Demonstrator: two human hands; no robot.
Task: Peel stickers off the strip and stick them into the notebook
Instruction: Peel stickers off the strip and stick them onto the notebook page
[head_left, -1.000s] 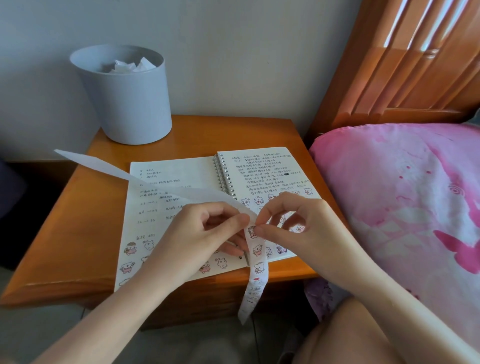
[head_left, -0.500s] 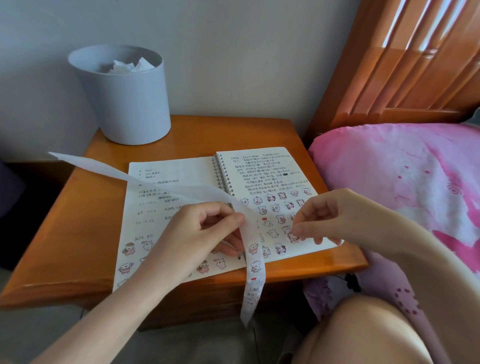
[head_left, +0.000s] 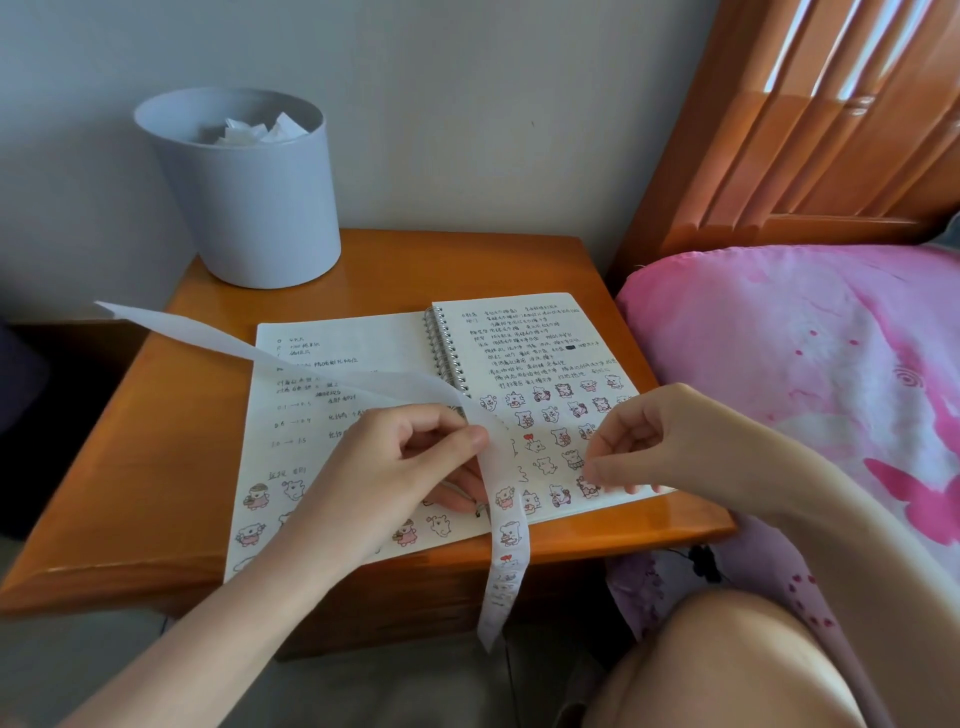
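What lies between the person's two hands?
Head view: the sticker strip, pinched by the left hand, hangs there; beyond it, the notebook's right page, dotted with stickers, reaches to the right hand.

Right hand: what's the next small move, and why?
Probably press the sticker flat onto the notebook page. The right hand appears to pinch it right at the bottom sticker row of the right page, while the left hand holds the strip.
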